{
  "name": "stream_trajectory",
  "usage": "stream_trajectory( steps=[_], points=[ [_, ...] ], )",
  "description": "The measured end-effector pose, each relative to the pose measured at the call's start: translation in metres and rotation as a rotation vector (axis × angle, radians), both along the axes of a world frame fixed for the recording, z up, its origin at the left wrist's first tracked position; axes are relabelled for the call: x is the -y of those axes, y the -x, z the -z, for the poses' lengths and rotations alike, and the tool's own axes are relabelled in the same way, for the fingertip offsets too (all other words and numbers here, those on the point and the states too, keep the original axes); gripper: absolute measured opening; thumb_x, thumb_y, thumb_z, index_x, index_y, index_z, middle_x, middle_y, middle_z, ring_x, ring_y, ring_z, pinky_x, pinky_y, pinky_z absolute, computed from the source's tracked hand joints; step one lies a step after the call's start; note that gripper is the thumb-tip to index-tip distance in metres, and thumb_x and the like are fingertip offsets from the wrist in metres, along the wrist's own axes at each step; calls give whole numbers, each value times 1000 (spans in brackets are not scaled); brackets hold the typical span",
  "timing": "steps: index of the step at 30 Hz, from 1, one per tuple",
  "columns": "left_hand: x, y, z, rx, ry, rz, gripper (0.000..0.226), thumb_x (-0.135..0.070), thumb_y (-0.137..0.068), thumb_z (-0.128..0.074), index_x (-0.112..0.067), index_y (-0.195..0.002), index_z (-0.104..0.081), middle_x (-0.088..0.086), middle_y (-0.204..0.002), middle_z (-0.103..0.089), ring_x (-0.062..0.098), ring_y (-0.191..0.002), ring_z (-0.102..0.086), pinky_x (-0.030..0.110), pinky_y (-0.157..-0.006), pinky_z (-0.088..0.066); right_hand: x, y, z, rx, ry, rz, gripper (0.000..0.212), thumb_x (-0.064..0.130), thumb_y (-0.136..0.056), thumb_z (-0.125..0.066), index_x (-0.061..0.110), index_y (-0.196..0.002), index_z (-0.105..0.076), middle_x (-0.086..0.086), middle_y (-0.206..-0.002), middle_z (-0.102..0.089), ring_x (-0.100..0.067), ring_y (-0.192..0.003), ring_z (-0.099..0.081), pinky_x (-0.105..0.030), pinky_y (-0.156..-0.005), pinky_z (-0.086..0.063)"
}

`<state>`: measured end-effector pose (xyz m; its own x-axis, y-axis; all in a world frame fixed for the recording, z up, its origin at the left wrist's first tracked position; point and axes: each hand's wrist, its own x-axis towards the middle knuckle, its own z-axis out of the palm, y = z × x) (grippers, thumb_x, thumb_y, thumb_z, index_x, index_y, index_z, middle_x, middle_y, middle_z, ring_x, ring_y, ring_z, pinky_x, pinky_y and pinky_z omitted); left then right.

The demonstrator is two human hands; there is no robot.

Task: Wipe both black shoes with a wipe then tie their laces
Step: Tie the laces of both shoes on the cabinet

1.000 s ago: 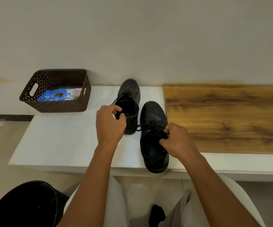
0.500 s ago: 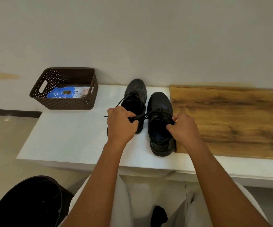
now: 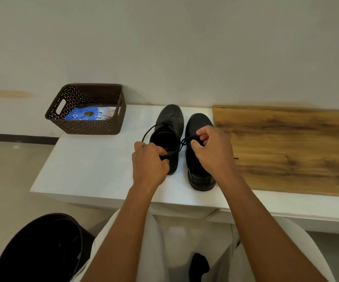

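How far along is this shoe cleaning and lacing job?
No wipe is in either hand, so wiping looks finished, though I can't confirm it. Lacing is in hand: the left hand and right hand each pinch a lace of the right shoe. The left shoe has a loose lace trailing, so it remains untied.

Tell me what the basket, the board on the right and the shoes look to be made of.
Basket: likely moulded plastic, dark brown, with a perforated weave pattern and cut handles. Board: wood or wood-look laminate, matte, with streaked grain. Shoes: black leather or imitation, with a dull sheen.
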<state>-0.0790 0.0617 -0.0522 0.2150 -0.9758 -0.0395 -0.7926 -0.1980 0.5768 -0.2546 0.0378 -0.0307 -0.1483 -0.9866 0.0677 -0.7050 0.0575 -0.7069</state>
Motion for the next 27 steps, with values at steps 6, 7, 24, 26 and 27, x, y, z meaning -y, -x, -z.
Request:
stream_trajectory(
  steps=[6, 7, 24, 26, 27],
  points=[
    [-28, 1, -4, 62, -23, 26, 25, -22, -81, -76, -30, -105, -74, 3, -113, -43, 21, -93, -57, 25, -88, -48, 0, -22, 6, -6, -10, -72, 24, 32, -93, -74, 23, -114, -69, 13, -92, -64, -4, -79, -61, -24, -77, -56],
    [-33, 1, -4, 70, -30, 25, 25, -22, -81, -76, -30, -105, -74, 2, -113, -43, 20, -92, -57, 24, -88, -48, -1, -24, 7, -4, -15, -83, 25, 34, -92, -74, 23, -114, -69, 13, -92, -66, -4, -80, -62, -26, -78, -57],
    [-8, -36, -44, -226, -25, -60, 12, -30, -90, -67, -23, -87, -76, -10, -81, -71, 5, -76, -66, 17, -63, -47, 11, -41, 6, -75, -136, -392, 10, 28, -95, -73, 27, -102, -80, 13, -93, -75, -3, -85, -68, -26, -87, -57],
    [13, -31, -34, -291, -110, -35, 17, -32, -90, -68, -19, -89, -78, -4, -84, -73, 10, -79, -68, 21, -65, -50, 12, -40, 8, -64, -131, -393, 8, 27, -96, -72, 26, -99, -80, 13, -89, -74, -3, -82, -68, -27, -85, -59],
    [21, -28, -29, -327, -140, -36, 16, -32, -89, -70, -19, -88, -79, -3, -84, -74, 11, -79, -68, 21, -66, -52, 12, -40, 9, -52, -131, -387, 8, 26, -96, -72, 26, -98, -79, 13, -87, -74, -4, -81, -68, -28, -84, -60]
  ],
)
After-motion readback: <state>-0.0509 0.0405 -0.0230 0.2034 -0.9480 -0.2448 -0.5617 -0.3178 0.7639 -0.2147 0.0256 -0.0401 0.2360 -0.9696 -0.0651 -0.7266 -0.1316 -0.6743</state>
